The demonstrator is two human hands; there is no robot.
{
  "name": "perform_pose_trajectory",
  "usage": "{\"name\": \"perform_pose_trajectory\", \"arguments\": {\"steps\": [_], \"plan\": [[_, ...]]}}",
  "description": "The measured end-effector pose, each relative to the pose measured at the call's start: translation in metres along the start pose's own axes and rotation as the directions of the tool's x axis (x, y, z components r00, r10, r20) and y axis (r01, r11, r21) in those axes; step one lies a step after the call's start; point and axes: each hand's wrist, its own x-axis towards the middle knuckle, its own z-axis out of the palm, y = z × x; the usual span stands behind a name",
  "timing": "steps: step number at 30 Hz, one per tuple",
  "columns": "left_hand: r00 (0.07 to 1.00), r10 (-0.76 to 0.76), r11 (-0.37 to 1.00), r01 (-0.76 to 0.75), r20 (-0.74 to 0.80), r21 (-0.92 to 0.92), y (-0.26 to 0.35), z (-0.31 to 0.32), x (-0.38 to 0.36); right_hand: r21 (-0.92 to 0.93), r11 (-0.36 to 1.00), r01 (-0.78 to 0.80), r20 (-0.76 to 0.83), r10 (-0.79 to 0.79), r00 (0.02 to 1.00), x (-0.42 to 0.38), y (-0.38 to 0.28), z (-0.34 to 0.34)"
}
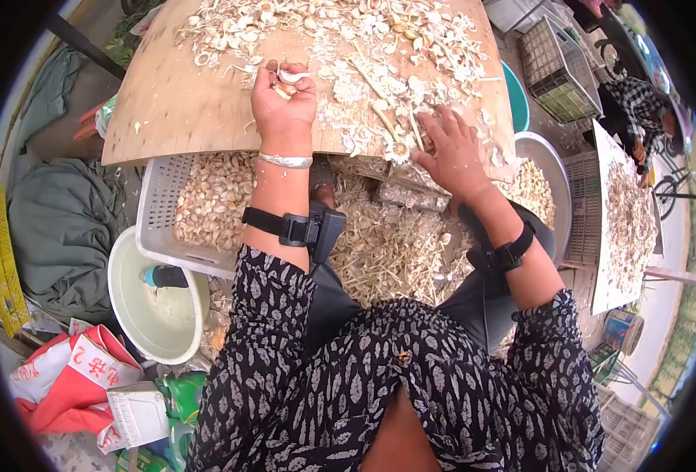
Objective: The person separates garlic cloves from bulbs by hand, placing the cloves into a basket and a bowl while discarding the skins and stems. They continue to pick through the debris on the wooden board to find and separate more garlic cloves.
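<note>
My left hand [283, 110] is raised over the left part of the wooden board [171, 102], its fingers curled around a few garlic cloves [293, 77]. My right hand [454, 153] lies at the near edge of the board with fingers spread, touching loose garlic skins and dry stalks. Close to its fingertips sits a garlic stem end [399, 151]. A heap of garlic cloves and skins [411, 35] covers the far part of the board.
Below the board stands a grey plastic basket [158, 197] of cloves, beside a pale green basin [118, 271]. A metal basin [562, 189] with cloves is at right. Stalks and skins [387, 252] litter the ground between my legs. Another person [635, 106] sits by a second board [606, 267].
</note>
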Motion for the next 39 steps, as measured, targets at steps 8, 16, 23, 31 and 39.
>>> {"name": "perform_pose_trajectory", "arguments": {"steps": [8,16,23,31,39], "plan": [[0.997,-0.069,0.997,0.069,0.043,-0.017,-0.012,0.009,-0.011,0.41,0.912,-0.023,-0.179,0.105,0.978,0.061,-0.019,-0.024],[0.997,-0.065,0.992,0.06,0.043,0.107,-0.026,0.011,-0.011,0.072,0.996,0.046,0.08,-0.052,0.995,0.098,-0.027,0.013],[0.973,-0.209,0.975,0.199,0.1,0.102,-0.043,0.019,-0.023,0.766,0.545,-0.34,0.177,0.329,0.927,0.064,-0.002,-0.032],[0.918,-0.336,0.926,0.281,0.213,0.251,-0.064,-0.008,-0.05,0.627,-0.736,-0.256,0.54,0.173,0.824,-0.093,-0.025,-0.032],[0.873,-0.429,0.869,0.33,0.231,0.368,-0.027,0.013,-0.122,0.458,-0.831,-0.314,0.601,0.029,0.799,-0.139,-0.043,-0.019]]}}
